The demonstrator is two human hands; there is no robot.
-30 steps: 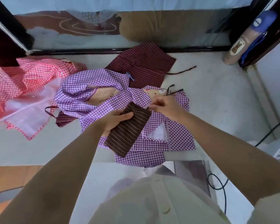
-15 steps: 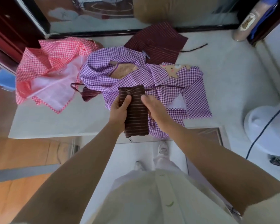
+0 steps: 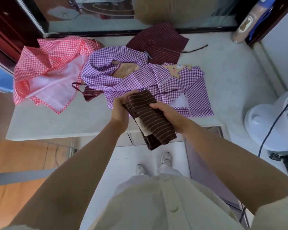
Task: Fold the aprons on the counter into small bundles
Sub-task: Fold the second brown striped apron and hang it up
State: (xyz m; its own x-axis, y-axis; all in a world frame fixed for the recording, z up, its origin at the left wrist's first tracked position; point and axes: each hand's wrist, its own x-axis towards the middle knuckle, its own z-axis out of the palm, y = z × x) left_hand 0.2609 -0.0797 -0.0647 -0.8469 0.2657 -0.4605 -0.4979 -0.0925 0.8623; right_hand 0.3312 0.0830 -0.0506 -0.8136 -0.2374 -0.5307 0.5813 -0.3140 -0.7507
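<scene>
While purple apron (image 3: pixel 140 80) lies on bench (image 3: pixel 56 120), left hand (image 3: pixel 120 112) and right hand (image 3: pixel 171 117) grip folded brown striped apron (image 3: pixel 150 117), fingers pressed on it.

Left hand (image 3: pixel 120 112) and right hand (image 3: pixel 170 116) grip a folded brown striped apron (image 3: pixel 150 117).

bright daylight, soft shadows, wide-angle edge distortion

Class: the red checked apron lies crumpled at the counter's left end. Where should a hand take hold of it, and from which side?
Probably grip the red checked apron at its flat pale corner nearest the counter edge, coming from the front. That corner lies spread and clear of the purple apron; the rest is bunched.
</scene>
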